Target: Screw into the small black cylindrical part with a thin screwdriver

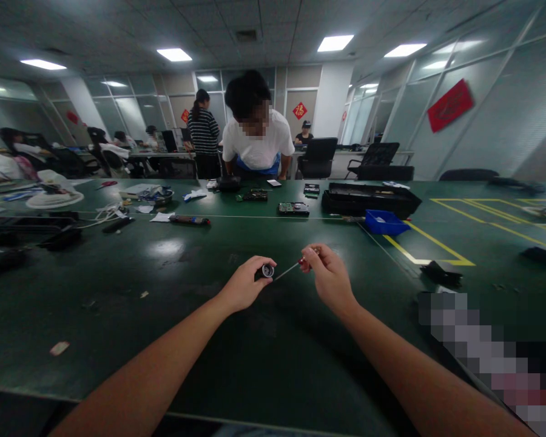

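Note:
My left hand (244, 282) is closed around a small round black-and-silver part (267, 271), held just above the dark green table (164, 303). My right hand (327, 274) pinches the red handle of a thin screwdriver (287, 271). Its metal shaft slants down to the left and its tip meets the round part. Both forearms reach in from the bottom edge.
Across the table a person in a white shirt (256, 142) leans over circuit boards (293, 208) and a phone. A blue bin (384, 221) and a long black case (368, 197) lie right of centre. Yellow tape lines (437, 243) mark the right side. Cables and tools clutter the left.

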### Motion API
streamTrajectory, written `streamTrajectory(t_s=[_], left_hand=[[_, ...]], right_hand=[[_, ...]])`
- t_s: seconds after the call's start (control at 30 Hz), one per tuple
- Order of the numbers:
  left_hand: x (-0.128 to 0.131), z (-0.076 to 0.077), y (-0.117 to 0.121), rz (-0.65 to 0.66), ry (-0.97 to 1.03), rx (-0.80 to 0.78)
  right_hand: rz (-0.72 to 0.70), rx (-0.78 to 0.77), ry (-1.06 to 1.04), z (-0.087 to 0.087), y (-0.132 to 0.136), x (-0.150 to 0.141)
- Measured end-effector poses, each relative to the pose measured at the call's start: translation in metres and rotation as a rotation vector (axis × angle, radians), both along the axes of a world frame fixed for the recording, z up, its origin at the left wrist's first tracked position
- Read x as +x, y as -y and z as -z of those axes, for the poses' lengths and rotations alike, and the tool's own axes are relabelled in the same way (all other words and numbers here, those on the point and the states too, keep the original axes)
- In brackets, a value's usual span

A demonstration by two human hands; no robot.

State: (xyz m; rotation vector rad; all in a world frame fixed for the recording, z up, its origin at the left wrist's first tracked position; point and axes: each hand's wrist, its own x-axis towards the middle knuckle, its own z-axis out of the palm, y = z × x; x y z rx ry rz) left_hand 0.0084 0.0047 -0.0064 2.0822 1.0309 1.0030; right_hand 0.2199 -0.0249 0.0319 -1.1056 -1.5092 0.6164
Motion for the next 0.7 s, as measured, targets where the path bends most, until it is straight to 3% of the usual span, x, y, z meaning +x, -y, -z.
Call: streamTrajectory(t_s=[0.13,0.4,0.6,0.7], left_hand=[[-0.0002,0.0009,-0.0008,0.004,0.041,0.007],[-0.0016,0.0011,-0.0005,0.006,0.024,0.005],[-0.0023,0.0026,-0.0015,0.015,0.019,-0.016],[-0.0027,0.0014,-0.0008,0.007,0.022,-0.015]], right_hand=[[-0.073,0.011,-0.086,0.005,-0.0015,-0.0031],[0.001,0.029,0.01,0.0044,0.0014,-0.0031],[-0.038,0.027,0.056,0.004,0.002,-0.0023],[0.043,0.043,0.178,0.0018,0.0036,-0.002]])
